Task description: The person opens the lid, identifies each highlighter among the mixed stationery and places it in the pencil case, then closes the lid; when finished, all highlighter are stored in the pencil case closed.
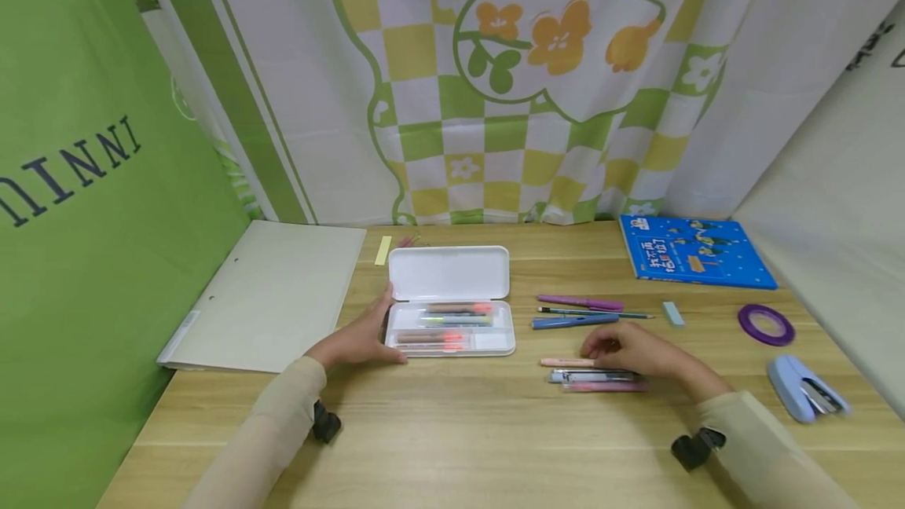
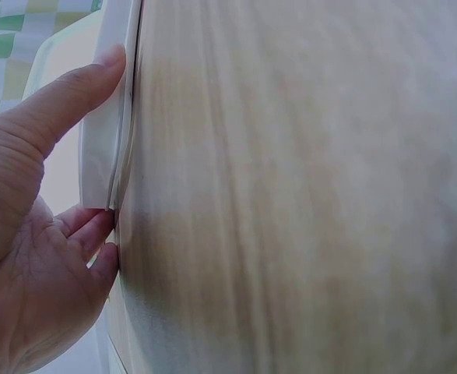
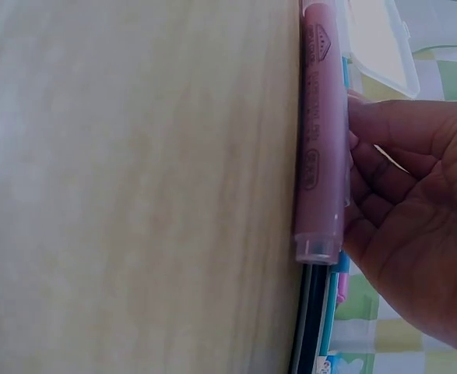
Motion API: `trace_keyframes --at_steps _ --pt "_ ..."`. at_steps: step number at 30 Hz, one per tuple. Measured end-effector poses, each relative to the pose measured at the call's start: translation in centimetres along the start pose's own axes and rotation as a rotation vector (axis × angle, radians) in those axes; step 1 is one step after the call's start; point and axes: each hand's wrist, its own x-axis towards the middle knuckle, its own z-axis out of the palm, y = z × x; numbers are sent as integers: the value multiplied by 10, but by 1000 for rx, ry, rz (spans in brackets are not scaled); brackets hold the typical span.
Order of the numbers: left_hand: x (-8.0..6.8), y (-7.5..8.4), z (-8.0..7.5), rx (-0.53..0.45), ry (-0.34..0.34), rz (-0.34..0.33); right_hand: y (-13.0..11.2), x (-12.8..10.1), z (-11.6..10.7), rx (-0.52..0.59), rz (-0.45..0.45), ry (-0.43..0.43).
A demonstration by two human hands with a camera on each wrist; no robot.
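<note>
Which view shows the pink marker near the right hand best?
Right wrist view: the pink marker appears large, with printing visible on its barrel. The head view shows it small, beside other pens; the left wrist view doesn't show it.

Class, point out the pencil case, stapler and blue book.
Pencil case point(image 1: 449, 275), head view: inside of its open lid.
Stapler point(image 1: 790, 386), head view: its pale blue body.
Blue book point(image 1: 696, 251), head view: its front cover.
</note>
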Motion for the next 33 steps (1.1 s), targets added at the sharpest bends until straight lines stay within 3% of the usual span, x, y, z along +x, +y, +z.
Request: trace_keyframes --at_steps 6,12,18,24,33 --pt "-1 -1 1 -9 5 -12 -12 14 -2 -18 -55 20" --pt "-2 0 -1 -10 3 -26 -49 51 0 -10 -116 41" --pt "0 0 0 -10 -4 -30 -79 93 17 47 -194 46" --pt "0 0 0 -22 -7 -28 -96 131 38 79 -199 53" --pt "3 -3 2 -21 9 17 -112 154 56 -3 -217 63"
